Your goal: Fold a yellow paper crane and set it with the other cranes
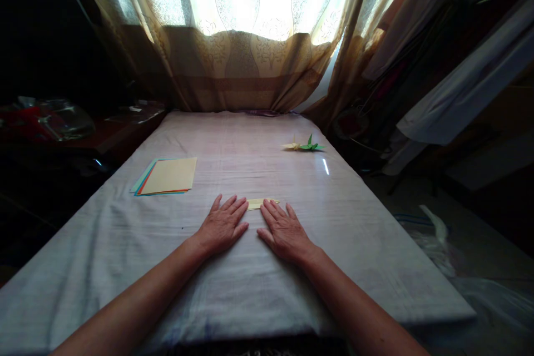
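A narrow strip of folded pale yellow paper lies on the table in front of me, partly covered by my fingers. My left hand rests palm down, fingers stretched out, its fingertips at the strip's left end. From the other side my right hand lies flat too, with its fingertips over the strip's right part. A thin pointed tip of the paper shows past the right fingers. Neither hand grasps anything. The exact fold under the fingers is hidden.
A stack of coloured paper sheets, cream on top, lies at the left. Toward the back right sit a cream paper crane and a green paper crane. A white cloth covers the table; a patterned curtain hangs behind.
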### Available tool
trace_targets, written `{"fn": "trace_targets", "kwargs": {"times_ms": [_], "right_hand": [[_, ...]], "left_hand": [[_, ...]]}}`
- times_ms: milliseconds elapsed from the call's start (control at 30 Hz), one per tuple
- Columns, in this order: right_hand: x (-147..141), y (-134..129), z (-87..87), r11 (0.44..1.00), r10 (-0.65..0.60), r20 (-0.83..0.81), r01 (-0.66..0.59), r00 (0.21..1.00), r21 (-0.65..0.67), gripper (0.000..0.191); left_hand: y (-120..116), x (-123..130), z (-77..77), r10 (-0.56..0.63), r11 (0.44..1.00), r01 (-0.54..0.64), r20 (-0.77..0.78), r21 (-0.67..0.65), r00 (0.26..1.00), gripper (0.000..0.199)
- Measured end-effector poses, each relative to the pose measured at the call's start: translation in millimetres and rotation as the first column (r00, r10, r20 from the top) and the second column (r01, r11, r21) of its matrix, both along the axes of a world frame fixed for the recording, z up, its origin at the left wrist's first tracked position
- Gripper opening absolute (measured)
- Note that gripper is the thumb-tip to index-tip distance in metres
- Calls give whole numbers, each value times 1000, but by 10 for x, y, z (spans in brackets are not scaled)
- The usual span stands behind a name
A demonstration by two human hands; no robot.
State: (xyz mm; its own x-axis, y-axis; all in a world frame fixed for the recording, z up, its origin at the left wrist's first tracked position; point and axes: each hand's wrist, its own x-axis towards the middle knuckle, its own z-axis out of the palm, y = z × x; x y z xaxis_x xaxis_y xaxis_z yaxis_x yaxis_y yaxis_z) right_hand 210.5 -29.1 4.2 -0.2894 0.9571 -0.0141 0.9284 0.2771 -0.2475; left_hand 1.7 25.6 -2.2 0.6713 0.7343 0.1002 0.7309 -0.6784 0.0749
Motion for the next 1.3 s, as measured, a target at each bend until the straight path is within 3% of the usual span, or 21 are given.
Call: {"fn": "trace_targets", "kwargs": {"times_ms": [200,400,600,800,1000,1300], "right_hand": [[144,-45,37,996,-88,39,89,995,-27,61],[233,206,-10,1000,-27,40,27,999,7,58],[314,506,42,997,80,53,-80,995,-5,59],[430,358,20,995,61,58,-65,996,73,56],[431,250,-51,998,14,-4,-14,1000,66,51],[431,642,-41,994,105,-110,-102,988,40,50]], "left_hand": [[-31,-5,-5,-2,1000,1,50,19,999,48],[-140,-50,37,-88,996,89,187,1,978,38],[-164,-52,108,-178,978,196,198,-76,964,32],[-130,1,130,-213,957,247,207,-153,955,35],[-58,173,148,-265,941,305,243,-145,933,33],[82,225,147,-276,957,288,189,-37,942,36]]}}
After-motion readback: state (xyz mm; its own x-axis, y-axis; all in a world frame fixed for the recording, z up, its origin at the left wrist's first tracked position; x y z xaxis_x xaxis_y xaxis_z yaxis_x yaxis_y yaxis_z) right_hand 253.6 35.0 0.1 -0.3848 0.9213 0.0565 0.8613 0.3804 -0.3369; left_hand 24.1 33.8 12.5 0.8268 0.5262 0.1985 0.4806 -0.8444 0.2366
